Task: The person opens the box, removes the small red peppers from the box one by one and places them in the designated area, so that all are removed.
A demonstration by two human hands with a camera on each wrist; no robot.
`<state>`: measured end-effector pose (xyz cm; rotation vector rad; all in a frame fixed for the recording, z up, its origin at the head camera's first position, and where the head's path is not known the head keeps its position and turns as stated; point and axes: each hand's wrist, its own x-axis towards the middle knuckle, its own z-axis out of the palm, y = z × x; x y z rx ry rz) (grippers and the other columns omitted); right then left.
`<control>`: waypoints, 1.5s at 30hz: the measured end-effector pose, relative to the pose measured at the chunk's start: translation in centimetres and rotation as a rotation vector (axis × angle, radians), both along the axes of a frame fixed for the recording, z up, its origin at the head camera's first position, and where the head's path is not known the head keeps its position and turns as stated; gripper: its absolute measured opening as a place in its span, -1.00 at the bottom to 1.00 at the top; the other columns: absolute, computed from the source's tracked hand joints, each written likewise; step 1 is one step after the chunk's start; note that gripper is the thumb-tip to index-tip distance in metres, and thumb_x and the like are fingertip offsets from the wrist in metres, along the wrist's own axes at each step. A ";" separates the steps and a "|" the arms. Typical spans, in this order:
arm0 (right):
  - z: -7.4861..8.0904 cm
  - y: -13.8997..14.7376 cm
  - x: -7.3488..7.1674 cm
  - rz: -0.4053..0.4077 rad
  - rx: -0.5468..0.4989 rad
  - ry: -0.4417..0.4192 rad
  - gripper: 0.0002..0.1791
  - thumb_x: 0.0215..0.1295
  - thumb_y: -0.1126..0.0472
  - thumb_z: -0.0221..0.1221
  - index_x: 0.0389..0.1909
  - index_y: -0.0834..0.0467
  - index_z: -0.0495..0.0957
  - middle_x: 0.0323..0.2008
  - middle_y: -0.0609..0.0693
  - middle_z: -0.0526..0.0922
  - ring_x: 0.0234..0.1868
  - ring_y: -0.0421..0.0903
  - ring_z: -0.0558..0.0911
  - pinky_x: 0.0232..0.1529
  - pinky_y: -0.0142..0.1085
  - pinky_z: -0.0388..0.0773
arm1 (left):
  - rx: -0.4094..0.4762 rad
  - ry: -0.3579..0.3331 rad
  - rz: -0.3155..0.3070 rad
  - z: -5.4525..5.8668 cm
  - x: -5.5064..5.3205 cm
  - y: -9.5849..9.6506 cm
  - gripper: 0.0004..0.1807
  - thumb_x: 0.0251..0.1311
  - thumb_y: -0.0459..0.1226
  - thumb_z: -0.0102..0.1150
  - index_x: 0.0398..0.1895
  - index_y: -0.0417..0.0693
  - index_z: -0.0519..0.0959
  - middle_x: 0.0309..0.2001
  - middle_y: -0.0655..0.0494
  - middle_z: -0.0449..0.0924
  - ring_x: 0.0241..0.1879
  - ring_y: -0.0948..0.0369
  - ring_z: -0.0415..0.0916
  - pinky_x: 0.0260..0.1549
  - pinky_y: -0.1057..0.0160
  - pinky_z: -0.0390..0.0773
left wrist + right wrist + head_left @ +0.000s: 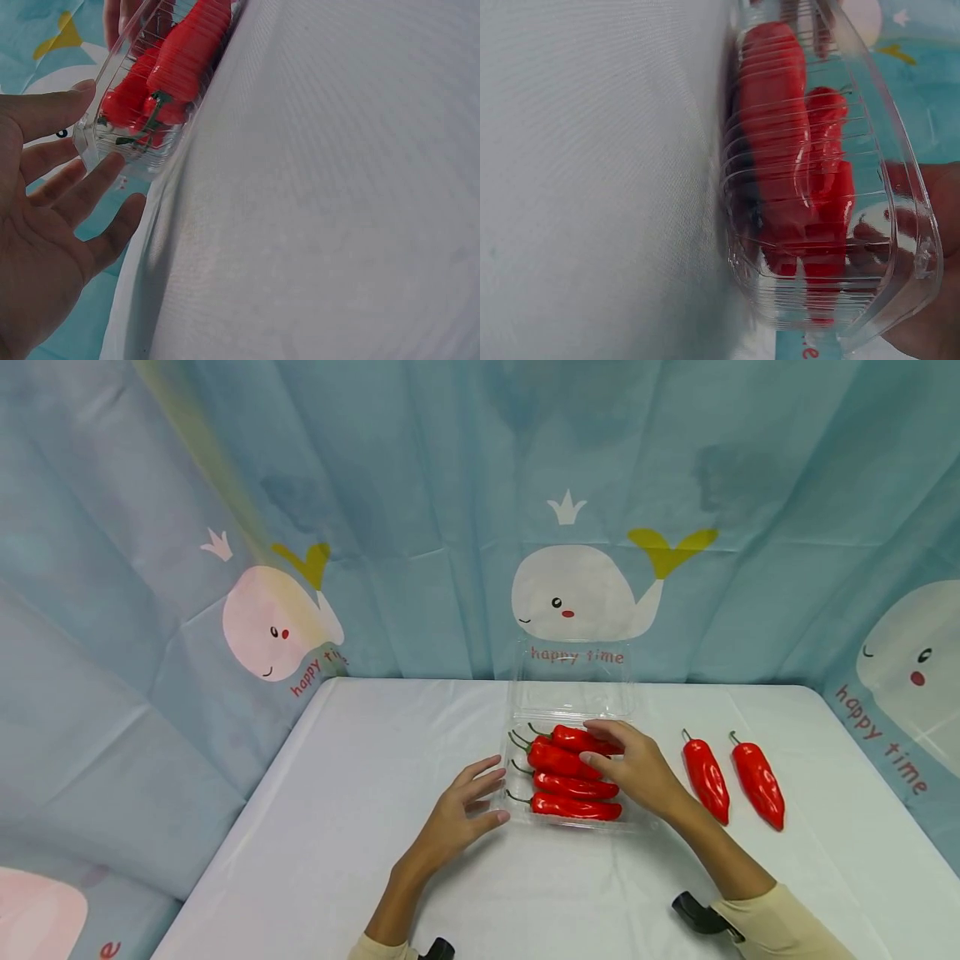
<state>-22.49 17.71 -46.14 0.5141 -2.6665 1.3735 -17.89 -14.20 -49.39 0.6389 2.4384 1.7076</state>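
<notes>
Several red chili peppers (576,787) with dark green stems lie side by side in a clear plastic clamshell box (558,700), its lid standing raised at the back. My right hand (633,764) reaches over the box's right side, thumb and fingers spread about the right end of the rearmost pepper (581,740). In the right wrist view that hand lies partly behind the clear wall. My left hand (459,814) is at the box's left side, fingers extended and thumb apart. Its fingertips are right by the wall in the left wrist view, and it holds nothing.
Two more red peppers, a nearer one (706,781) and an outer one (759,783), lie on the white-covered table (360,768) right of the box. A blue curtain (442,527) with whale prints hangs behind the table and along both sides.
</notes>
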 end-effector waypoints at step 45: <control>0.0 -0.7 -1.6 -0.010 0.150 -0.066 -0.40 0.35 0.38 0.37 0.41 0.24 0.51 0.32 0.27 0.61 0.30 0.29 0.59 0.24 0.17 0.63 | 0.004 -0.004 0.003 0.3 0.2 0.1 -0.29 0.31 -0.32 0.43 0.52 -0.16 0.45 0.62 0.06 0.24 0.46 0.07 0.47 0.33 -0.11 0.57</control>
